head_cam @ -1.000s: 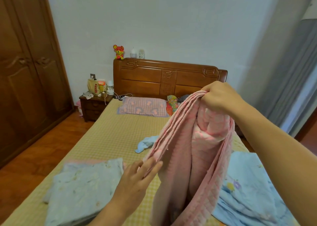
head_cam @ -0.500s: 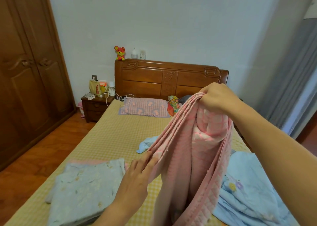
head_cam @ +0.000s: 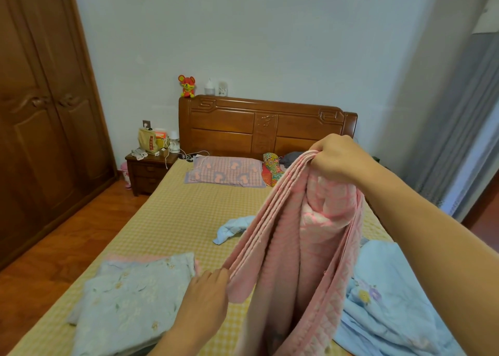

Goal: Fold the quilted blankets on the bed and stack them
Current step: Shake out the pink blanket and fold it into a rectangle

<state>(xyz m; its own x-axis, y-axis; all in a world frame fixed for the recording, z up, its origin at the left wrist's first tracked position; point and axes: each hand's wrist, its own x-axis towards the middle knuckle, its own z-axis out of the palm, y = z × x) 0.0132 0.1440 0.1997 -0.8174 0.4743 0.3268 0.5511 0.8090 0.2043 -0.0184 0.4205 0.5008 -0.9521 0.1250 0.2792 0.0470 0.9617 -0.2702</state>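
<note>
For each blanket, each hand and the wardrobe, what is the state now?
pink quilted blanket: held up, layers bunched
right hand: grips its top edges
left hand: pinches its lower edges
pale floral blanket: folded, on bed
blue blanket: unfolded, crumpled
wardrobe: doors closed

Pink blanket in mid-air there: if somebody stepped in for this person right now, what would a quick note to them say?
Right hand: raised, grips the gathered top edges of the pink quilted blanket.
Left hand: lower down, fingers pinch the same edges, so they run taut between the hands.
Done: one pale floral blanket lies folded on the bed, near left.
Left: finish folding the pink one and stack it on the folded one; the light blue blanket lies unfolded on the right; a small blue cloth lies mid-bed.
</note>
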